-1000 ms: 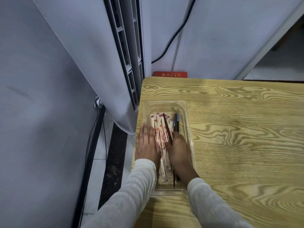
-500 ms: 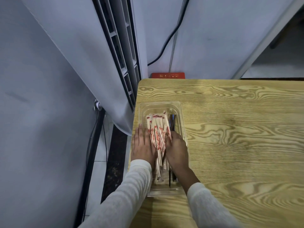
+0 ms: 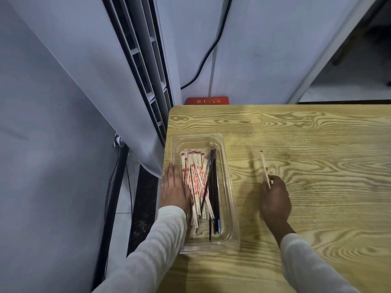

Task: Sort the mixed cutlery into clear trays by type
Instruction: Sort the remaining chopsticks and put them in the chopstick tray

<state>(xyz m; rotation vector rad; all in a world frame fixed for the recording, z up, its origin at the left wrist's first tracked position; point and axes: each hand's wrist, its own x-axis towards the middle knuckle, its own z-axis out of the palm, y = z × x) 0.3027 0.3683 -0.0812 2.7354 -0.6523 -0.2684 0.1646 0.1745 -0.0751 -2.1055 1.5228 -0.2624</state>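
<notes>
Pale walls and a grey curtain (image 3: pixel 84 85) close off the far and left sides, with a red power strip (image 3: pixel 207 100) and a dark cable (image 3: pixel 208 51) just beyond the far edge of a wood-grain table (image 3: pixel 306 140). At the table's left edge sits one clear tray (image 3: pixel 229 182), lengthwise from near to far. It holds a thick bundle of wrapped sticks (image 3: pixel 193 176) in white paper with red print on its left side, and a few dark sticks (image 3: pixel 214 187) along its right side, one crossing the bundle at a slant and one showing blue. The left hand (image 3: pixel 173 188) lies flat with fingers straight along the tray's left side, touching the edge of the bundle; whether it rests on the rim or inside the wall cannot be told. The right hand (image 3: pixel 275 199) is well to the right of the tray, over bare table, pinching the near end of a single wrapped stick (image 3: pixel 265 169) between thumb and fingertips, its far end pointing away. A shadow to its left suggests the stick is off the wood, though that is not certain. Sorting looks barely begun: one stick is out, both kinds share the tray, and no second tray is in view. Nearly all the separating seems left to do.
</notes>
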